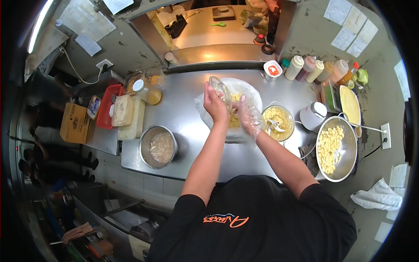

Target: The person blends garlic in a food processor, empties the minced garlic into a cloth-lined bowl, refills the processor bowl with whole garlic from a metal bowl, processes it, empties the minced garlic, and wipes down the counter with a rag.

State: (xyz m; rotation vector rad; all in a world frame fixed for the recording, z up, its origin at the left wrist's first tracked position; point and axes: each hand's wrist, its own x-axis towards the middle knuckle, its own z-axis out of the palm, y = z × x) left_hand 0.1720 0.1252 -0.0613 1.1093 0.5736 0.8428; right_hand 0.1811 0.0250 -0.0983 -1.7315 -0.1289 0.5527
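My left hand (216,107) is bare and wraps round a small clear bowl (220,87), which it holds tilted on its side. My right hand (249,117) wears a loose clear plastic glove. Its fingers are curled at the bowl's mouth; what they hold, if anything, cannot be made out. Below both hands stands a wide bowl lined with white plastic (254,89), with a yellow crumbly mixture (235,121) in it. Beside my right wrist is a food processor bowl (291,127) with more yellow crumbs and a metal blade (276,126).
A steel bowl of yellow pieces (347,161) and a white processor base (313,114) stand right. At left are a steel pot of pale liquid (173,153), plastic tubs (131,129) and a red tray (104,120). Squeeze bottles (295,67) line the back wall by the serving window.
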